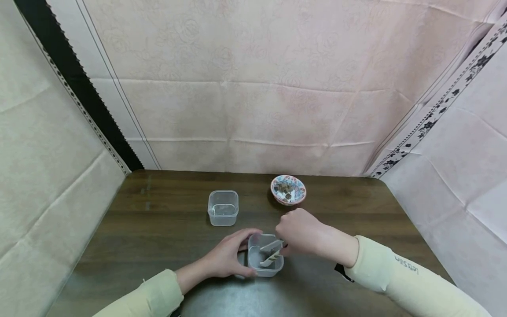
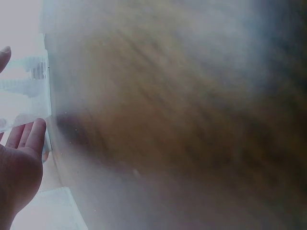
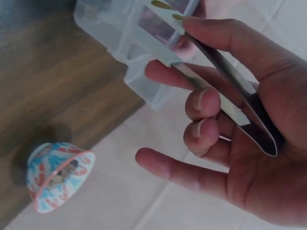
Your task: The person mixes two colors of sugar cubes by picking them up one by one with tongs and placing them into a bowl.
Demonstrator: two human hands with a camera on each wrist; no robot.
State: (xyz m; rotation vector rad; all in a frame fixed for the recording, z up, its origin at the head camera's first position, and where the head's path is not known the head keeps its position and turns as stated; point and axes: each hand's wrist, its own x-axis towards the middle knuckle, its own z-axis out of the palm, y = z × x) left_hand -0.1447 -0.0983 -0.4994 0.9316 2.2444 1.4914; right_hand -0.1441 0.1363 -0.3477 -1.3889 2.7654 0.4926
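My left hand [image 1: 227, 257] spans the left side of a clear plastic container [image 1: 273, 273], thumb at its near corner and fingers at the far left side. In the left wrist view, part of the left hand [image 2: 21, 160] lies beside the translucent plastic at the left edge. My right hand [image 1: 303, 231] holds a pair of tongs [image 1: 271, 259], their pale tips spread apart inside that container. The right wrist view shows the metal tongs [image 3: 264, 129] between thumb and fingers, the bend near the palm and the little finger extended.
A second clear container [image 1: 223, 221] stands farther back to the left on the wooden table [image 1: 158, 246]. Behind my right hand sits a patterned bowl [image 1: 288, 204] with small brownish pieces in it. Hanging cloth [image 1: 245, 110] encloses the table at the back and sides.
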